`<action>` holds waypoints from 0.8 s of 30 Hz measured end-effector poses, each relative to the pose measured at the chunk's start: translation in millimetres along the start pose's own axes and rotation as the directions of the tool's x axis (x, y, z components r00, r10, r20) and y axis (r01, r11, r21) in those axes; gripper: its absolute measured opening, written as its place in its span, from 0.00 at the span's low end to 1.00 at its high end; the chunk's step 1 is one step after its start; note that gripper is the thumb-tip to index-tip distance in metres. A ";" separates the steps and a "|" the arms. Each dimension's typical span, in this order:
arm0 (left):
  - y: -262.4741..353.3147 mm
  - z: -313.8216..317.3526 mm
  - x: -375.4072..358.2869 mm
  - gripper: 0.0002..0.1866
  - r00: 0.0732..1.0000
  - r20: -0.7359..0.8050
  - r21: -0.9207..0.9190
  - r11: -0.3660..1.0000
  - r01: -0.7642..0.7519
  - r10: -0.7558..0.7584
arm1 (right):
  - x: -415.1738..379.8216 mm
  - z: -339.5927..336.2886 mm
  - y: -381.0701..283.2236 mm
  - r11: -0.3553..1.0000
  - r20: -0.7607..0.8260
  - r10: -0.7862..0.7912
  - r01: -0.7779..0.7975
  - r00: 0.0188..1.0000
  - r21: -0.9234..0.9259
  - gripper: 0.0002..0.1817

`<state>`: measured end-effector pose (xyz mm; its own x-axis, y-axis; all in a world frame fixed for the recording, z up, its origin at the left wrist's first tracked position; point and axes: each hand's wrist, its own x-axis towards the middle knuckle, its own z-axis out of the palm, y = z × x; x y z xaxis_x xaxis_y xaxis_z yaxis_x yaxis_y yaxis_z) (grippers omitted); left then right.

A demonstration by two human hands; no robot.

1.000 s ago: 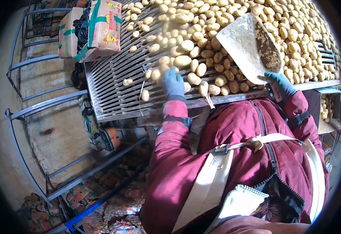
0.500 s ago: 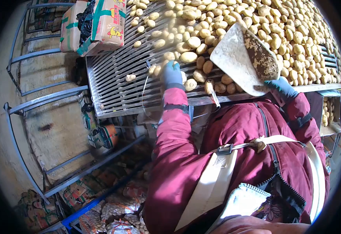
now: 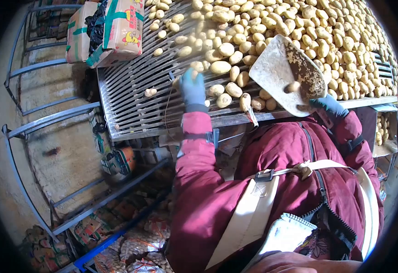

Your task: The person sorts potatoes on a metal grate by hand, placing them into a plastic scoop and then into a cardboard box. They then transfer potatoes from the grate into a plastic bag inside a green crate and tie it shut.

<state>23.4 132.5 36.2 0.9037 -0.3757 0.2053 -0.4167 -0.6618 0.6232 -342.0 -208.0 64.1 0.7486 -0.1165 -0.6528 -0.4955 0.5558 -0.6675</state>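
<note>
In the head view, my left hand (image 3: 193, 90), in a blue-grey glove, reaches over the slatted metal rack (image 3: 135, 91). Its fingers are curled over a potato (image 3: 176, 83), largely hidden under them. My right hand (image 3: 329, 107), gloved too, grips the near end of a worn whitish scoop (image 3: 272, 68) with a brown, flaking inner side. One small potato (image 3: 293, 87) lies in the scoop. Loose potatoes (image 3: 221, 67) rest between my left hand and the scoop, and one pale, knobbly potato (image 3: 150, 92) sits apart on the slats.
A large heap of potatoes (image 3: 340, 41) covers the rack's right and far side. A taped cardboard box (image 3: 124, 36) stands at the far left corner. Metal rails (image 3: 53, 120) run along the left, with filled net bags (image 3: 140, 245) below. A box of potatoes (image 3: 382, 129) is at right.
My left hand has moved left and slightly nearer, over potatoes that were beside it. A potato now lies in the scoop. The scoop has shifted slightly nearer and right.
</note>
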 end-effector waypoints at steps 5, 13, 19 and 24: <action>-14.1 10.1 10.2 0.28 0.982 0.145 0.263 0.962 0.077 -0.118 | -5.0 6.7 -2.1 0.994 0.017 -0.076 0.074 0.997 0.083 0.28; -2.0 -4.3 10.5 0.09 0.801 0.534 -0.173 0.893 0.416 -0.270 | 0.1 -8.2 8.2 0.997 -0.031 0.071 -0.071 0.997 0.011 0.28; -18.3 52.5 41.6 0.17 0.977 0.201 0.120 0.987 -0.103 0.078 | -5.5 15.8 -9.5 0.992 -0.030 0.031 -0.027 0.999 0.122 0.28; 12.0 44.4 46.1 0.23 0.834 0.433 -0.162 0.881 0.445 -0.342 | -0.5 5.5 2.4 0.985 -0.029 0.017 -0.011 0.999 0.172 0.29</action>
<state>55.7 78.5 19.5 0.8535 -0.3680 -0.3690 0.0514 -0.6452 0.7622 -341.2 -202.1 64.7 0.7272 -0.1309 -0.6738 -0.4212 0.6901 -0.5886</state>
